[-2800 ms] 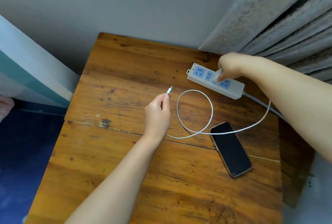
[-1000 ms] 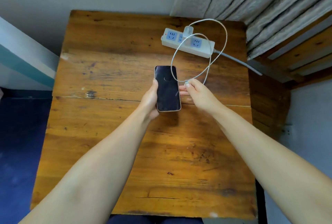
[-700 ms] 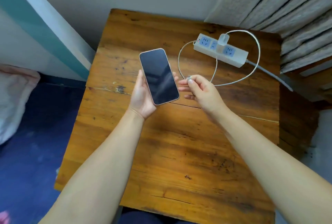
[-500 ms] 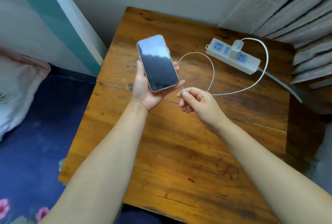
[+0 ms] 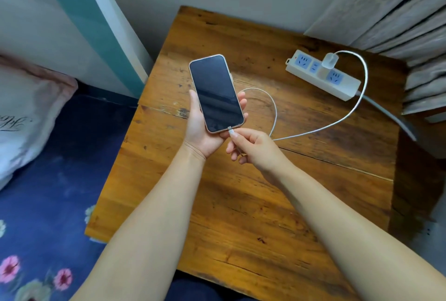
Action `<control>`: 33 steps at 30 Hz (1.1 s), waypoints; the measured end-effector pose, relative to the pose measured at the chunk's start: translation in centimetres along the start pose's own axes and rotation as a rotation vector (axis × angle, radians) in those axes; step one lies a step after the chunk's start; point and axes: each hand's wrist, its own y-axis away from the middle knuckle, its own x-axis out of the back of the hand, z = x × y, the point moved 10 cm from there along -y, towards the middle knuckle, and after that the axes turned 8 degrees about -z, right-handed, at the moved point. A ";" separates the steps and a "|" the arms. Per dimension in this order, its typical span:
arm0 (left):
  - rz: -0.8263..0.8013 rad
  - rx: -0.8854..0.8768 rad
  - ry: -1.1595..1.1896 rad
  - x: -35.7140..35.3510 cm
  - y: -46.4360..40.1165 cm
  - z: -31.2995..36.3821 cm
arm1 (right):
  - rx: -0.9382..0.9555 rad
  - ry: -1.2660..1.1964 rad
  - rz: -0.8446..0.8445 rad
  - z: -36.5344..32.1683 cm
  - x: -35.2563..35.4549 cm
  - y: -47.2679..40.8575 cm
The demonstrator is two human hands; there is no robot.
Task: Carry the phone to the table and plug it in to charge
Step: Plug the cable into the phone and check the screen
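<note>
My left hand point(image 5: 201, 129) holds the phone point(image 5: 215, 93) above the wooden table point(image 5: 277, 204), dark screen up, its bottom end toward me. My right hand point(image 5: 253, 147) pinches the plug of the white charging cable point(image 5: 347, 114), and the plug tip touches the phone's bottom port. The cable loops across the table to a white charger point(image 5: 330, 60) plugged into the white power strip point(image 5: 321, 75) at the back right.
A bed with a blue floral sheet point(image 5: 48, 192) and a pale pillow point(image 5: 26, 112) lies left of the table. A wall runs behind and curtains point(image 5: 398, 11) hang at the back right. The strip's grey lead point(image 5: 391, 117) runs off the table's right edge.
Earlier the phone lay on the table; my left hand picked it up and my right hand took the cable plug. In the last half second the plug moved up to the phone's bottom port.
</note>
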 end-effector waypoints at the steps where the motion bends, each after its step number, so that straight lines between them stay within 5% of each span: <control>1: 0.007 -0.002 0.004 0.1 0.0 0.0 | -0.006 -0.004 -0.012 0.1 -0.2 0.0; 21: 0.016 -0.016 -0.060 -1.0 -0.4 1.2 | 0.009 -0.263 0.086 -0.4 -0.8 -1.1; 28: -0.009 -0.036 -0.104 -1.0 -0.6 2.9 | -0.085 -0.264 -0.101 -1.2 -0.6 -1.7; 33: 0.028 -0.045 -0.118 0.4 -0.1 3.3 | -0.064 -0.319 0.048 -0.5 3.3 -2.3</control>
